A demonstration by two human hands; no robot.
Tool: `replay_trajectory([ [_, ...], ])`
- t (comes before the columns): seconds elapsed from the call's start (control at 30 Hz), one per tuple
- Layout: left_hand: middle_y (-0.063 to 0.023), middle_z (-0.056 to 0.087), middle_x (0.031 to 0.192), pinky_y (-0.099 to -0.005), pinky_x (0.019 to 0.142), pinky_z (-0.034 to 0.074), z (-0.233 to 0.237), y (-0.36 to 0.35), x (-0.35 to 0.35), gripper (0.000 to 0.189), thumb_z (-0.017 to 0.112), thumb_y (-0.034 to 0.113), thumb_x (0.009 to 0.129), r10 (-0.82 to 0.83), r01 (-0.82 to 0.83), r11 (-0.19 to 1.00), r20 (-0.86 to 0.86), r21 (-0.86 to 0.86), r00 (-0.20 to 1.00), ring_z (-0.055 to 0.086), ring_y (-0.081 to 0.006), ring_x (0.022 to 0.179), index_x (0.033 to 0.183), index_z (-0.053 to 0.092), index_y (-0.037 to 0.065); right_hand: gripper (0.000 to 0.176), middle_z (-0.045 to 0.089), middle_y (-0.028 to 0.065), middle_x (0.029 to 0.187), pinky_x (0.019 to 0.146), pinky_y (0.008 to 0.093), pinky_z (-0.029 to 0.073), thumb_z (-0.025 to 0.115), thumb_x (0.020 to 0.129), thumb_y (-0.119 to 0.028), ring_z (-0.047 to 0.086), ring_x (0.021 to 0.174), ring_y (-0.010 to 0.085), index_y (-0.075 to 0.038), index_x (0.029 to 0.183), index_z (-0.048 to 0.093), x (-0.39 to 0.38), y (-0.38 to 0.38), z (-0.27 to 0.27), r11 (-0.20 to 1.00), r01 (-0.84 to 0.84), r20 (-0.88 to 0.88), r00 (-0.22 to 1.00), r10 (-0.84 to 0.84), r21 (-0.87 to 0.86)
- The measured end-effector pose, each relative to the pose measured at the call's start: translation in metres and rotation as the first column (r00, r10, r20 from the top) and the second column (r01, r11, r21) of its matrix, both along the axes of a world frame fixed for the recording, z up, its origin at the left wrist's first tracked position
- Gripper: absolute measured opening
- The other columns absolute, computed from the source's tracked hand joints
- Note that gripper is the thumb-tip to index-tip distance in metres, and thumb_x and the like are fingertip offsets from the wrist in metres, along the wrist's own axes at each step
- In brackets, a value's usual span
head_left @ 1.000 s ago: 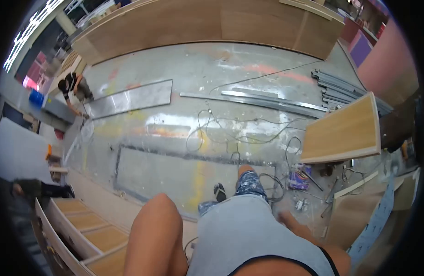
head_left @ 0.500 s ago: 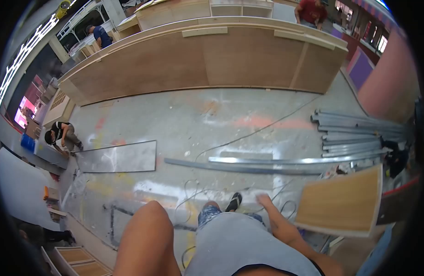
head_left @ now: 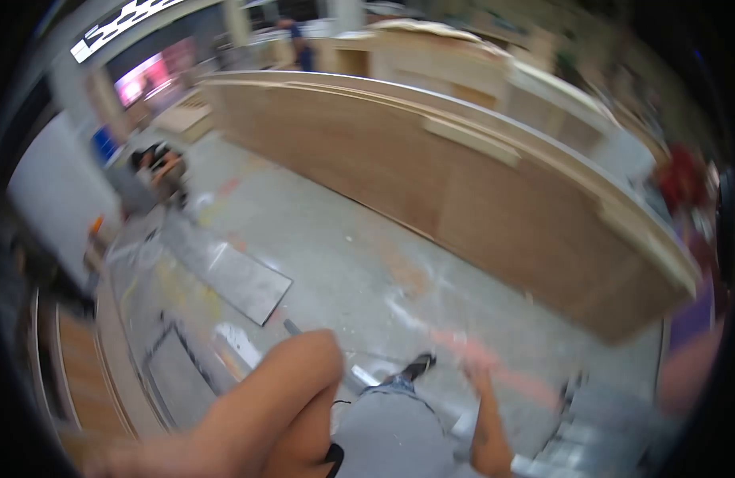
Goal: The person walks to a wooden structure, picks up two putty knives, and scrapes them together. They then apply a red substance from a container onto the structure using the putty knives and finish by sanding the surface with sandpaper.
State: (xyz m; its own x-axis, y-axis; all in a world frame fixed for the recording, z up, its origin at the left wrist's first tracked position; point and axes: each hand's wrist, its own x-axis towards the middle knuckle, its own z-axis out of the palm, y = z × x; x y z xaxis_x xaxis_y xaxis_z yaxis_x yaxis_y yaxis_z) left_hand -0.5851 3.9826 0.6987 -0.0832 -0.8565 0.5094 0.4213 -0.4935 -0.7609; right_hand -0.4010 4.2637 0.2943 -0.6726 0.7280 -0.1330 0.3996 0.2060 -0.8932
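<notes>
My left arm is bent, its elbow raised in front of my grey shirt (head_left: pixel 391 434). The forearm runs to the lower left, where my left hand (head_left: pixel 116 460) is smeared at the edge of view, close to wood-faced panels (head_left: pixel 88 374). My right arm hangs forward over the concrete floor, and my right hand (head_left: pixel 479 373) is blurred, its fingers unclear. A dark sandal (head_left: pixel 420 365) on my foot shows left of that hand. Below and right of it lie blurred metal channels (head_left: pixel 598 434).
A long, low plywood counter (head_left: pixel 367 155) crosses ahead. A flat grey sheet (head_left: pixel 244 283) lies on the floor at left, with a crouching person (head_left: pixel 162 171) beyond its far end. Other people stand behind the counter, one in red (head_left: pixel 682 179), one in dark blue (head_left: pixel 302 49).
My view has swung, so the counter now slants down to the right. The wooden panel at right has left view. My left forearm now stretches to the lower left.
</notes>
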Motion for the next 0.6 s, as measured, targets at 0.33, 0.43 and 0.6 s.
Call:
replay_trajectory([
  [0.33, -0.0103, 0.058, 0.082, -0.0353, 0.076, 0.046, -0.396, 0.554, 0.123, 0.012, 0.06, 0.016, 0.089, 0.119, 0.341, -0.555, 0.334, -0.758, 0.935, 0.058, -0.021, 0.081, 0.091, 0.059, 0.004, 0.038, 0.062, 0.0122, 0.118, 0.099, 0.0398, 0.043, 0.046, 0.1, -0.026, 0.056, 0.113, 0.0235, -0.001, 0.125, 0.056, 0.174, 0.177, -0.042, 0.905, 0.283, 0.12, 0.959, -0.258, -0.316],
  [0.43, -0.0194, 0.066, 0.083, -0.0427, 0.071, 0.048, -0.501, 0.563, 0.231, 0.026, 0.056, 0.025, 0.086, -0.362, -0.294, -0.852, 0.081, -0.433, 0.929, 0.063, -0.0292, 0.076, 0.093, 0.064, 0.001, 0.037, 0.063, 0.0119, 0.115, 0.097, 0.0392, 0.044, 0.046, 0.1, -0.027, 0.057, 0.11, 0.023, 0.0, 0.124, 0.057, 0.304, 0.26, -0.129, 0.711, 0.545, 0.199, 0.834, -0.514, -0.446],
  [0.6, -0.0198, 0.068, 0.09, -0.0425, 0.073, 0.049, -0.496, 0.636, 0.325, 0.029, 0.057, 0.024, 0.086, -0.87, -0.898, -0.44, 0.259, -0.026, 0.419, 0.066, -0.0292, 0.083, 0.104, 0.068, 0.004, 0.036, 0.064, 0.0115, 0.111, 0.092, 0.0382, 0.047, 0.045, 0.1, -0.027, 0.059, 0.104, 0.0222, 0.0, 0.121, 0.058, 0.431, 0.306, -0.204, 0.466, 0.641, 0.263, 0.718, -0.644, -0.61],
])
